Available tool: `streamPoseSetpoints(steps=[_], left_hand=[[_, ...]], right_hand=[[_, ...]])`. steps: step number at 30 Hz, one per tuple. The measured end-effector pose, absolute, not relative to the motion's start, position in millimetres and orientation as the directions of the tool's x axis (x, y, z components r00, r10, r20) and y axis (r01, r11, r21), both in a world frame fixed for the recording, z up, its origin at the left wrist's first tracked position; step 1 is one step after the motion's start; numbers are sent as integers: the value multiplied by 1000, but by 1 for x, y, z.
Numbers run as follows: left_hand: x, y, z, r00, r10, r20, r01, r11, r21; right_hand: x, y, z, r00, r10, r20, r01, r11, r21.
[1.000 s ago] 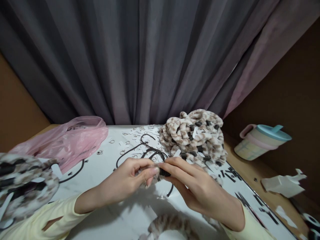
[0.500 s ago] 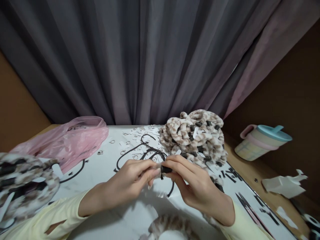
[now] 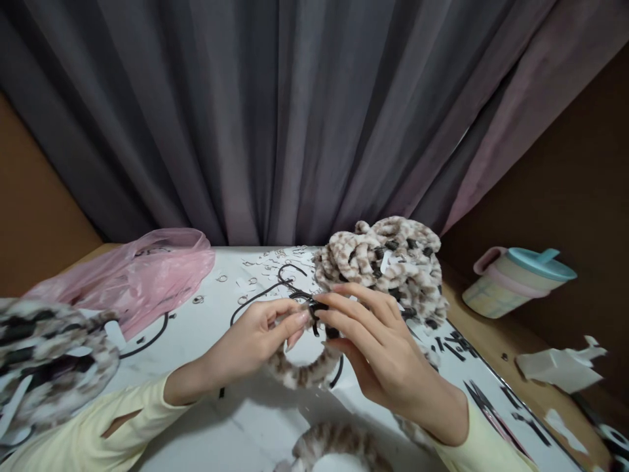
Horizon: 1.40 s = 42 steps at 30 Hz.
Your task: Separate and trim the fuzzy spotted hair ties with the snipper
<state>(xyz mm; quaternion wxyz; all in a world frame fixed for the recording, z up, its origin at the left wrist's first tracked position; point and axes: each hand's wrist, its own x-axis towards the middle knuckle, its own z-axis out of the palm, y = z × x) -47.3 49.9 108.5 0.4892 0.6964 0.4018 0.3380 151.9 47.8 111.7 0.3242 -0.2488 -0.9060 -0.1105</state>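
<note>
Above the middle of the white table, my left hand [image 3: 246, 344] pinches a small fluffy brown-and-white ring [image 3: 301, 375] at its upper part. A black band [image 3: 333, 332] is on the ring's right side, between the fingertips of my right hand [image 3: 393, 357]. A thin dark strip [image 3: 315, 324] sticks out between the two hands. My right fingers are partly stretched and curve over the band. Behind the hands lies a looped black cord [image 3: 253, 298]. Another fluffy ring [image 3: 334, 436] rests at the near table edge.
A pile of fluffy rings [image 3: 383, 262] stands at the back right; more fluffy rings [image 3: 54, 380] lie left, beside a pink plastic bag [image 3: 162, 269]. Small metal rings [image 3: 222, 278] are scattered behind. Scissors [image 3: 491, 413], black strips [image 3: 455, 344] and a lidded cup [image 3: 511, 282] are on the right.
The fluffy ring now shows below my hands, where they covered it before. My right fingers have lifted and spread somewhat, and the dark strip has come into view.
</note>
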Motion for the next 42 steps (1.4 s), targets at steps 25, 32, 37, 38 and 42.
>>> streamPoseSetpoints(steps=[25,32,37,38,42], left_hand=[[-46,45,102,418,888,193,405,-372,835],[-44,46,97,450,833,323,436,-520,734],[-42,46,93,422,833,359,451,-536,714],[-42,45,92,417,834,360,458,-535,710],[-42,44,89,411,846,340,506,-522,687]], right_hand=[[150,52,96,-577,296,761,209,955,-212],[156,59,103,-629,264,731,101,960,-259],[153,59,98,-537,326,778,146,944,-295],[152,58,97,-510,336,792,154,941,-301],[146,56,94,-392,406,825,188,914,-360]])
